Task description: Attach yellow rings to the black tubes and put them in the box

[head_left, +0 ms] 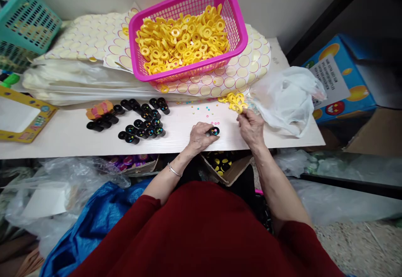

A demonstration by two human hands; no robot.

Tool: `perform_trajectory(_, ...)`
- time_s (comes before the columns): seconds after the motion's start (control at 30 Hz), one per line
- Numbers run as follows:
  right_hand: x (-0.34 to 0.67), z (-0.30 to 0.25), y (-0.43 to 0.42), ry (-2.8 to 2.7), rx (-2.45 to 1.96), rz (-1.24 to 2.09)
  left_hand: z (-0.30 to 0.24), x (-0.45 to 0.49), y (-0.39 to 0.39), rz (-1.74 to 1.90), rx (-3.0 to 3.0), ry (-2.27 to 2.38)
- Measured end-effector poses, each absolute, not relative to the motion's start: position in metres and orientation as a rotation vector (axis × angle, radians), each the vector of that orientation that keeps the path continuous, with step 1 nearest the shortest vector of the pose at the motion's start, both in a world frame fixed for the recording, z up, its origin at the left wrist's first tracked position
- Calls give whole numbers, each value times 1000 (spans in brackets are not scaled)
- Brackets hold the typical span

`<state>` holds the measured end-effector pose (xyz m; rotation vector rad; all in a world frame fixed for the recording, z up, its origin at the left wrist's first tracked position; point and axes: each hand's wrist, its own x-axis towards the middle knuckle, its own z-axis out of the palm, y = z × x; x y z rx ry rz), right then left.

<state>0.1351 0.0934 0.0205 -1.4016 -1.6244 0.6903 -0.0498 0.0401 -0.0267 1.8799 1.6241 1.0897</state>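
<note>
My left hand [198, 138] is wrapped round a small black cup [215, 131] standing on the table, with pink and blue beads showing in its mouth. To the right, my right hand [252, 128] has its thumb and fingers pinched at a yellow ring-shaped piece [239, 110], at the near edge of a small heap of yellow pieces [233, 98]. Several loose coloured beads [207, 109] lie between the hands and the patterned sheets. Further left stands a group of black cups [147, 123], many with coloured bits inside.
A pink basket [138, 68] full of yellow ring pieces sits on patterned sheets [84, 38] at the back. A white plastic bag [285, 97] and a blue box [339, 80] are at right. Orange-pink pieces [99, 109], a yellow frame [28, 132] and a teal basket [34, 21] are left.
</note>
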Motion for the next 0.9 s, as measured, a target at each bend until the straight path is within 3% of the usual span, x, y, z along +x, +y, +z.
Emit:
perform_trajectory(0.1,117,28,71,-1401,-1302,1258,-26,-49,40,1093,1873,1620)
perform_trajectory(0.17,110,25,63,-1298,-1315,1395,-25,-49,40,1091,1866,1617)
perform_trajectory(0.33,112,4,70,-1264,-1478,1065,-23,-50,39,1046,1872,1623)
perform_trajectory(0.5,107,0,98,-1691,-1471,732,-25,-50,39,1063,1873,1641)
perform_trajectory(0.67,81,15,121,-2204,-1563,630,-27,-49,41,1048,1879,1664)
perform_trajectory(0.9,63,20,136,-2324,-1784,508,-26,-50,40,1007,1904,1652)
